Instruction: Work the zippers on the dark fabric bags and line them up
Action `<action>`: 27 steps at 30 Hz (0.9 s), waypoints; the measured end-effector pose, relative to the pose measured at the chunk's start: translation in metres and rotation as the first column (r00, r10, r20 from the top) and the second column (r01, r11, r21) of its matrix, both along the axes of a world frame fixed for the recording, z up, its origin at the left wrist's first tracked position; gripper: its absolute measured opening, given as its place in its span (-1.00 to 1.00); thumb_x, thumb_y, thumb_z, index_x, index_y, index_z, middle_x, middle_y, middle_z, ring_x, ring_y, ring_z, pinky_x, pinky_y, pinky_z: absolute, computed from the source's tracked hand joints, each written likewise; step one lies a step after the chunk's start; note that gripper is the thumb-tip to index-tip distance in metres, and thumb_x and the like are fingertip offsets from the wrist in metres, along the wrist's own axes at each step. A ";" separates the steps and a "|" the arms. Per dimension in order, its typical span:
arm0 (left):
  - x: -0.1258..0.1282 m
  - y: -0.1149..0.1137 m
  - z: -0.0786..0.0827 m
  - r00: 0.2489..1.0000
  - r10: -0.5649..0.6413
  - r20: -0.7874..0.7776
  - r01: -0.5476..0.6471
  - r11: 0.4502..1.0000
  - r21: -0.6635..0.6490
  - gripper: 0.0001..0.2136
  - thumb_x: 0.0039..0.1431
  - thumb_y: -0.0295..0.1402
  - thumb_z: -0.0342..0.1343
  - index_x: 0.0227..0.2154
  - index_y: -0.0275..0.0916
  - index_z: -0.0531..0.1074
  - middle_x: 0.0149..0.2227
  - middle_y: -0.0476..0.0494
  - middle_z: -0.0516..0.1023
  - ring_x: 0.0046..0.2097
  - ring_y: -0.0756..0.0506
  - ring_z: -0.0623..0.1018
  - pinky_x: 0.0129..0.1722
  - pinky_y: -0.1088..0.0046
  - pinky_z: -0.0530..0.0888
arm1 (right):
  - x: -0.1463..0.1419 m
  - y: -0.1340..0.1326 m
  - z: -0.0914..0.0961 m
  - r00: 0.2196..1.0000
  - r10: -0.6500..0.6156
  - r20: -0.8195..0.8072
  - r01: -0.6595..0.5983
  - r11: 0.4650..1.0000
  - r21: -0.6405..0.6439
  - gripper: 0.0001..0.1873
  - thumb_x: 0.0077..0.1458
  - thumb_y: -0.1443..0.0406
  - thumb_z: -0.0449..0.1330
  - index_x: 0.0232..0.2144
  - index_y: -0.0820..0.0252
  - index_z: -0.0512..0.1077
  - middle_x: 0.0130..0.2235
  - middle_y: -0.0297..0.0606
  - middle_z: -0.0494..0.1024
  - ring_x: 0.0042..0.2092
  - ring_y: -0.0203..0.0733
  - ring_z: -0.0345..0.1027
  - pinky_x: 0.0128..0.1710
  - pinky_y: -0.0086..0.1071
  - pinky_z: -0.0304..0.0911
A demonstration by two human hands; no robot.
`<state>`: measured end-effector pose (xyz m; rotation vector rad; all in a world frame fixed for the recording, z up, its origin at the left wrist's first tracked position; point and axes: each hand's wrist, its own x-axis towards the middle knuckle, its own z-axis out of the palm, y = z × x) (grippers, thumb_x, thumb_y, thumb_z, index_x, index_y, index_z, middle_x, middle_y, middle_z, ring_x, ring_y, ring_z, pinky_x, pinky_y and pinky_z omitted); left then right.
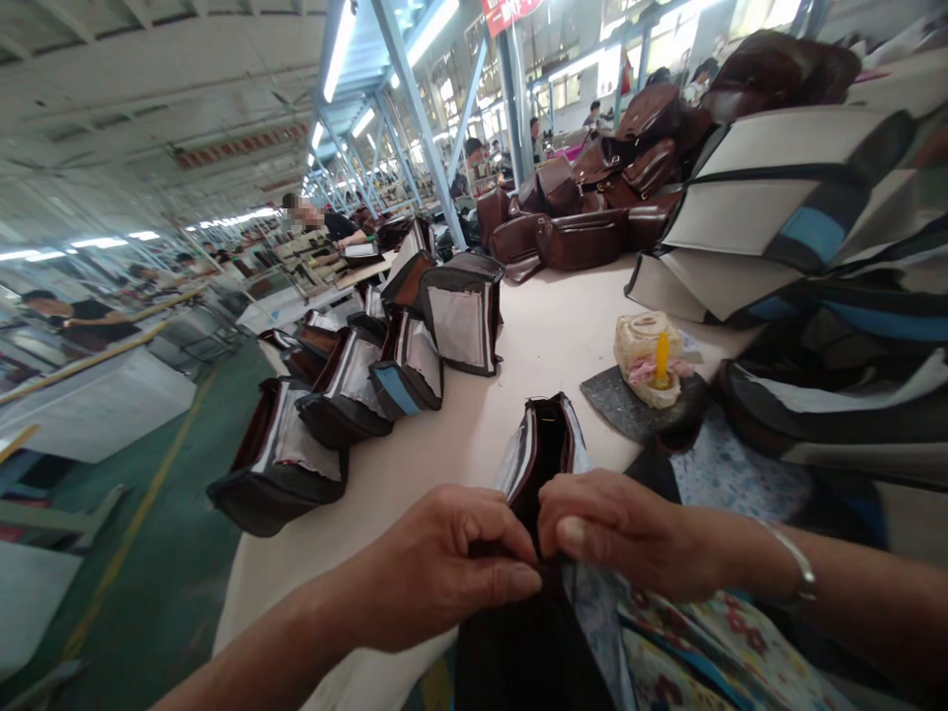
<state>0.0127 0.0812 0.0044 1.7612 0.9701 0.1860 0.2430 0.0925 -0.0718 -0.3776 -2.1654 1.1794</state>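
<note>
Factory floor [148, 563] in full swing here, green with a yellow line down it, blue steel columns [419, 109] climbing to long strip lights [341, 49], and workers lined up at benches into the distance! Nearest of them, a seated co-worker [337, 225] sits at a far bench past the end of the row. Up front runs a long cream worktable [533, 336], and it's loaded: on the right, tall stacks of pale-panelled bags [770, 207], behind them a heap of brown leather bags [582, 237], and along the left edge a line of open dark bags [345, 390] standing with their pale linings showing. Now to the action at the table's near edge, where one more dark bag [544, 464] stands open right between the hands, its maroon-edged mouth pointing up, its lower body dropping over the edge toward a floral cloth [711, 642]. Left hand [436, 568] has its fingers closed, pinching the bag's rim, and right hand [622, 533], a silver bangle [796, 565] on the wrist, pinches the facing rim, knuckles almost touching. Just beyond, a grey felt pad [629, 405] carries a pale wrapped lump [644, 357] with a yellow stick [662, 357] poking up from it!
</note>
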 end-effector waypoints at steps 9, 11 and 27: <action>-0.001 0.001 0.001 0.997 -0.068 -0.033 0.070 0.996 0.056 -0.85 0.23 -0.37 0.18 -0.30 -0.28 0.65 -0.41 0.02 0.43 -0.33 0.05 0.43 -0.33 0.57 0.30 | 0.011 0.023 0.013 0.981 0.185 0.060 -0.166 0.957 -0.236 -0.68 0.39 0.23 0.09 -0.22 0.38 0.54 -0.28 -0.21 0.48 -0.25 -0.28 0.35 -0.20 -0.43 0.27; 0.002 0.000 0.000 0.998 -0.030 -0.049 0.033 0.998 0.060 -0.86 0.19 -0.39 0.18 -0.34 -0.29 0.64 -0.43 0.03 0.43 -0.36 0.05 0.43 -0.35 0.57 0.30 | 0.008 0.024 0.014 0.976 0.210 0.052 -0.195 0.959 -0.205 -0.73 0.34 0.28 0.15 -0.29 0.39 0.55 -0.34 -0.26 0.46 -0.31 -0.31 0.31 -0.28 -0.47 0.25; 0.020 -0.013 -0.009 0.977 0.193 -0.087 -0.183 0.977 0.112 -0.86 0.00 -0.51 0.14 -0.49 -0.30 0.62 -0.54 0.06 0.37 -0.51 0.08 0.34 -0.55 0.59 0.21 | 0.004 0.005 0.006 0.997 0.069 -0.024 -0.072 0.975 -0.212 -0.85 0.19 0.39 0.18 -0.43 0.33 0.48 -0.42 -0.34 0.37 -0.41 -0.38 0.23 -0.40 -0.50 0.15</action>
